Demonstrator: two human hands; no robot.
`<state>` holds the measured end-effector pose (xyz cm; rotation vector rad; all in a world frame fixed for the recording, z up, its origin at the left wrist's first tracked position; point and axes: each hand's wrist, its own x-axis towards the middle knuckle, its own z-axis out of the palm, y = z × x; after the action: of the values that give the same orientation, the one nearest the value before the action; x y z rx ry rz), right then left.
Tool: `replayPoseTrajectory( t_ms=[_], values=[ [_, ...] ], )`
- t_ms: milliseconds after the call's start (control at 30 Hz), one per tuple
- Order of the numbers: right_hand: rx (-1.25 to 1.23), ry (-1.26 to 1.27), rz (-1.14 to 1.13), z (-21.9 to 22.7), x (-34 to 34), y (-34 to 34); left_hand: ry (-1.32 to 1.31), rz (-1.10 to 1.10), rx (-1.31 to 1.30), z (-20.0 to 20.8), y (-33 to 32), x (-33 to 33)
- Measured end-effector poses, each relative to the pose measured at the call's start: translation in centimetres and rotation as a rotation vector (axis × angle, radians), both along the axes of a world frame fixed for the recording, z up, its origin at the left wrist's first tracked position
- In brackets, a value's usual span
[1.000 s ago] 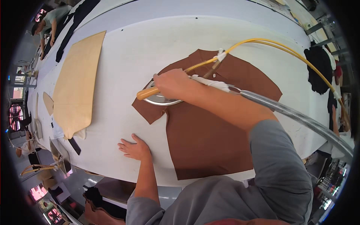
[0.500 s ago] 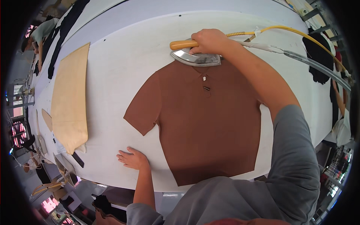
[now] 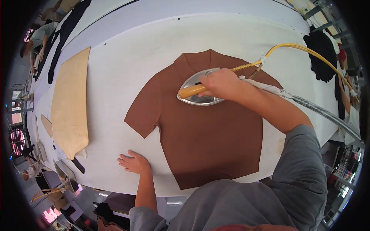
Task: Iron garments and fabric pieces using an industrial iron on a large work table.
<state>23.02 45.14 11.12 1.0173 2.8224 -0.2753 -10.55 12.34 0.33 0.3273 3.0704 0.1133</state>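
Observation:
A brown short-sleeved polo shirt (image 3: 212,142) lies spread flat on the white table, its collar away from me. My right hand (image 3: 221,83) is closed round the wooden handle of a steam iron (image 3: 198,99). The silver iron sits over the upper chest just below the collar and covers the button placket. My right forearm hides part of the shirt's right shoulder and sleeve. On the bare table, left of the shirt's lower side, my left hand (image 3: 134,162) rests flat with fingers spread, apart from the cloth.
Yellow hoses (image 3: 296,45) and a grey ribbed hose (image 3: 323,111) run from the iron to the right. A pale wooden board (image 3: 70,104) lies at the left, a dark phone-like slab (image 3: 78,166) near it. Black cloth (image 3: 320,56) lies far right. Another person (image 3: 40,38) works far left.
My right hand has brought the iron toward me from beyond the collar onto the upper chest, uncovering the collar and hiding the placket. My left hand has stayed in place.

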Motion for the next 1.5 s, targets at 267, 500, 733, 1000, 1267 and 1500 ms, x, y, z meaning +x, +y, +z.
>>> replayPoseTrajectory(
  t_ms=[267,500,733,1000,1267,1500],
  values=[
    [0.098,-0.022,-0.196,1.1,-0.6,11.7,0.020,-0.002,-0.014,-0.5,0.0,-0.4],
    [0.011,-0.041,-0.115,0.8,-4.5,11.2,0.025,0.002,-0.017,-0.9,-0.2,-0.6],
    [0.058,0.019,-0.044,-0.2,-4.1,5.1,0.013,0.004,0.009,-0.6,-0.3,-0.5],
    [0.156,0.013,-0.032,-0.6,-2.6,0.6,0.043,0.000,0.027,-0.7,-0.4,-0.4],
    [0.156,0.108,-0.078,-1.2,-0.2,-4.3,0.028,-0.012,0.059,-1.5,-1.3,-0.8],
    [-0.133,0.188,-0.041,1.1,7.5,-12.6,0.103,-0.066,0.066,-0.7,-2.3,-1.0]
  ],
)
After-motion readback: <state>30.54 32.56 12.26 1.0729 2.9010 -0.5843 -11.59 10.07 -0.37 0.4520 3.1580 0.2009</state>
